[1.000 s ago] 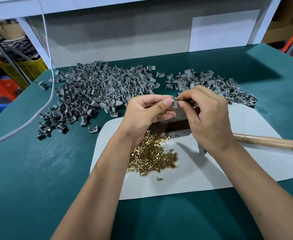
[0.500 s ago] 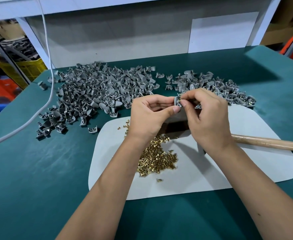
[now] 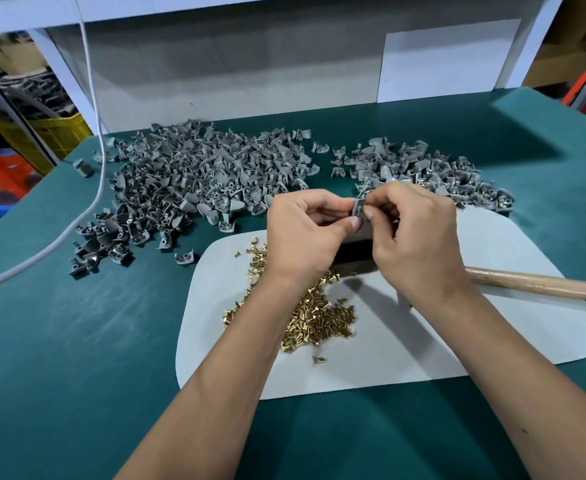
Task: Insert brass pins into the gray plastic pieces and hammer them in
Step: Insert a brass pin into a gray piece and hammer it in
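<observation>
Above the white mat (image 3: pixel 492 334), my left hand (image 3: pixel 305 233) pinches a small gray plastic piece (image 3: pixel 358 207) between thumb and fingers. My right hand (image 3: pixel 419 237) meets it from the right, fingertips curled on the same piece; any pin between them is hidden. A heap of brass pins (image 3: pixel 319 317) lies on the mat under my left wrist. A large pile of gray pieces (image 3: pixel 198 178) spreads at the back left, a smaller pile (image 3: pixel 433 171) at the back right. The hammer's wooden handle (image 3: pixel 541 284) pokes out from under my right hand; its head is mostly hidden.
The green table (image 3: pixel 59 358) carries everything. A white cable (image 3: pixel 94 98) hangs down at the left and trails across the table. A dark block (image 3: pixel 350 258) sits on the mat beneath my hands. Yellow and orange crates stand off the left edge.
Both hands stayed together on the gray piece and shifted slightly up and away from me. More loose pins show on the mat left of my left wrist.
</observation>
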